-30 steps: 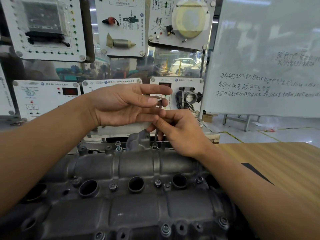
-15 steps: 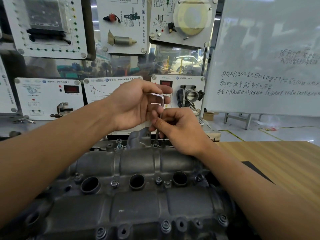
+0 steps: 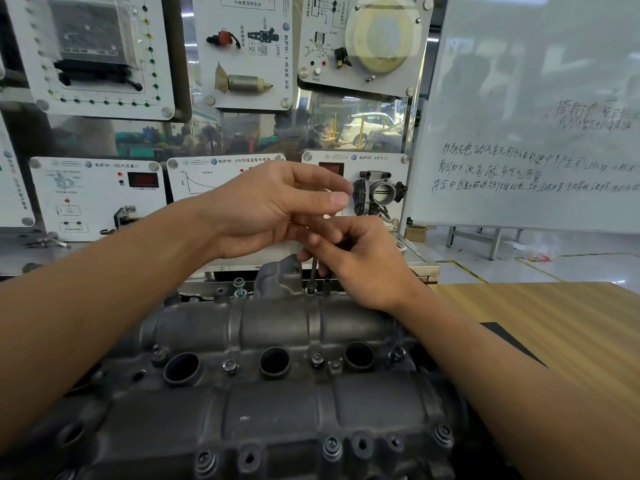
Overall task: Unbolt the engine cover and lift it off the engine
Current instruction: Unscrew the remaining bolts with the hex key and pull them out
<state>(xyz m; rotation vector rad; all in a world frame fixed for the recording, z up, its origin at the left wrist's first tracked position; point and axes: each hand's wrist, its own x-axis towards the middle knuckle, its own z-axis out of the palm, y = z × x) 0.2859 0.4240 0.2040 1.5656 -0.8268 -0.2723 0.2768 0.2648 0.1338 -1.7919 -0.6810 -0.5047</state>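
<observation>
Early days, I'd say: the cover [image 3: 277, 341] sits bolted down beside the table [image 3: 554, 341], most bolts [image 3: 331, 445] in place, while the left hand [image 3: 263, 209] pinches the key [image 3: 313, 271] at its top and the right hand [image 3: 360, 265] pinches its shaft, tip in a far-edge bolt [image 3: 311, 290].

Only the person's two arms and hands show. The left forearm [image 3: 104, 289] and the right forearm [image 3: 502, 375] are bare from the wrist to the picture's edge, and the wide lens makes both look broad toward the lower corners. The left hand [image 3: 263, 209] and the right hand [image 3: 363, 268] are bare as well. The left thumbnail [image 3: 338, 198] is cut short, squarish and pale. Creases mark the knuckles of the right fingers [image 3: 332, 237]. The left fingers [image 3: 311, 178] look slightly blurred at their tips, so finer detail there cannot be told.
</observation>
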